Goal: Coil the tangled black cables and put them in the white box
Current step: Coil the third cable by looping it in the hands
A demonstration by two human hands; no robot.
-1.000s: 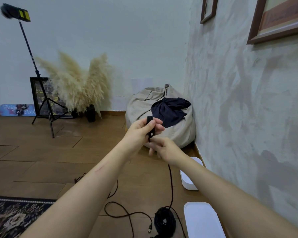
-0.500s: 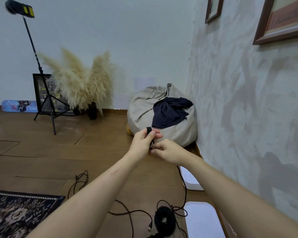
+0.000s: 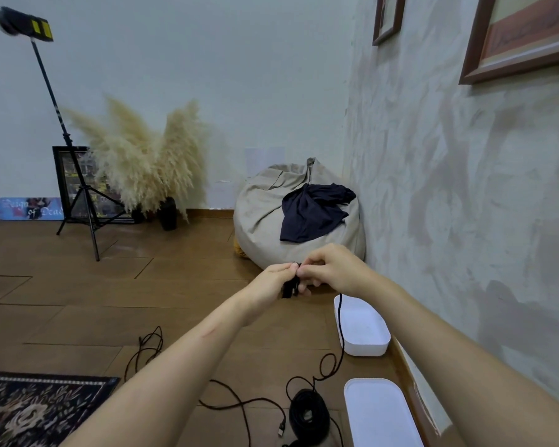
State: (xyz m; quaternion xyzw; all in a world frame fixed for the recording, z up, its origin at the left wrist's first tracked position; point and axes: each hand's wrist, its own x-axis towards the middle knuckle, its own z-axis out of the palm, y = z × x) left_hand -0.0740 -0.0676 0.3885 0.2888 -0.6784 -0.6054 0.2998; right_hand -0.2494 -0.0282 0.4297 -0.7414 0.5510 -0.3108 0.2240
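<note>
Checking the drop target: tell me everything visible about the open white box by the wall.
The white box is a rounded-rectangular tub, plastic-looking, open-topped, with nothing visible inside. It sits upright on the wooden floor, close beside the wall. A black cable hanging from the right hand crosses its left rim in view; contact cannot be told.

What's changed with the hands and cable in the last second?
The right hand rose from under the left hand to beside it, over the small black bundle, which now pokes out below instead of above. The trailing cable slackened, curling on the floor. Both hands keep their grip; coil and white box unmoved.
</note>
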